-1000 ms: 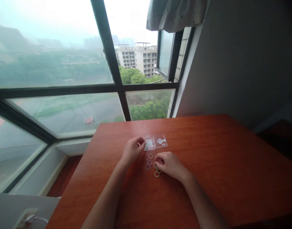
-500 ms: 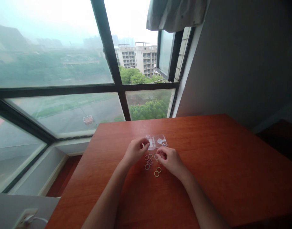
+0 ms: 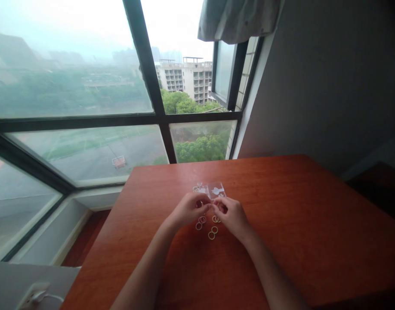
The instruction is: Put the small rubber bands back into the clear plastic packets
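Clock centre: the spot over the wooden table (image 3: 281, 215) where the fingertips of the two hands come together.
Left hand (image 3: 191, 209): at 9 o'clock, fingers curled, thumb and forefinger drawn in toward the right hand.
Right hand (image 3: 231, 213): between 3 and 4 o'clock, fingers bent, its tips touching or just beside the left ones.
Grip: small and shaded there — I cannot tell whether either hand has a ring pinched.
Purple rings (image 3: 200, 222): at 7 o'clock, overlapping on the table, just below the left hand.
Upper yellow rings (image 3: 217, 220): between 5 and 6 o'clock, partly covered by the right hand.
Lower yellow rings (image 3: 213, 233): at 6 o'clock, a touching pair lying flat.
Clear box (image 3: 202, 189): at 11 o'clock, beyond the left hand, which hides its near edge.
Clear lid (image 3: 217, 189): between 12 and 1 o'clock, beside the box — white print on it.
Window (image 3: 162, 118): at 11 o'clock, past the table.
Curtain (image 3: 239, 19): at 12 o'clock, hanging high.
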Available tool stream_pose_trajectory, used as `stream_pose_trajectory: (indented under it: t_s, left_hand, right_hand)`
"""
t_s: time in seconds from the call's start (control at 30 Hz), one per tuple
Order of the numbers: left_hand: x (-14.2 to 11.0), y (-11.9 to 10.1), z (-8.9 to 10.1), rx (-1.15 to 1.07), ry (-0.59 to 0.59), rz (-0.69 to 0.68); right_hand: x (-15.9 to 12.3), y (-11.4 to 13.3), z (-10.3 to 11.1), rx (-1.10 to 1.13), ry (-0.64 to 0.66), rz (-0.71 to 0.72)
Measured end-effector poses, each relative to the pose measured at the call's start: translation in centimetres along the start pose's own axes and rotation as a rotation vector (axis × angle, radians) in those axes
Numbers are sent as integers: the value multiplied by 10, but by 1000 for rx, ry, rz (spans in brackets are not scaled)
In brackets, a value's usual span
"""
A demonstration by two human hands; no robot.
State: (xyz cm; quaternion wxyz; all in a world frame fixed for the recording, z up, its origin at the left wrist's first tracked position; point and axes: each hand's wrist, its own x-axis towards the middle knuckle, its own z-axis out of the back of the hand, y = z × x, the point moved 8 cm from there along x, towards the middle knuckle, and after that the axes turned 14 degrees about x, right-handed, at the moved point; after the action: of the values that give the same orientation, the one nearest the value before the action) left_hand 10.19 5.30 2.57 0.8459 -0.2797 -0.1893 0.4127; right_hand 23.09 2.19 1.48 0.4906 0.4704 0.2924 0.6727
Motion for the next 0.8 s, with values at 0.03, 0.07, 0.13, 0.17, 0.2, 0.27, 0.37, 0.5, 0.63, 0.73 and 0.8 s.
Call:
stream_pose_trajectory:
  t_s: [0.03, 0.07, 0.13, 0.17, 0.2, 0.27, 0.37, 0.5, 0.63, 0.73, 0.8]
  left_hand:
    - [0, 0, 0, -7, 2, -1]
    - [0, -1, 0, -13, 3, -1]
    - [0, -1, -1, -21, 8, 5]
    - [0, -1, -2, -23, 12, 9]
    - [0, -1, -2, -24, 13, 12]
    - [1, -2, -3, -20, 12, 18]
    - [1, -2, -4, 0, 4, 13]
    - [1, 1, 0, 40, -30, 27]
    - [0, 11, 8, 80, -95, 76]
    - [-1, 20, 16, 119, -154, 95]
    - [-1, 25, 20, 137, -200, 102]
  right_hand:
    - [0, 0, 0, -1, -1, 2]
    - [0, 1, 0, -1, -1, 4]
    - [0, 2, 1, -6, -2, 4]
    - [0, 2, 1, -10, -1, 2]
    - [0, 2, 1, -14, 1, -1]
    - [0, 1, 0, -19, 8, -6]
    - [0, 1, -1, -18, 19, -11]
    - [0, 1, -1, -18, 26, -11]
    - [0, 1, -1, -23, 25, -8]
    - [0, 0, 0, -24, 22, -10]
    - [0, -1, 0, -27, 21, -13]
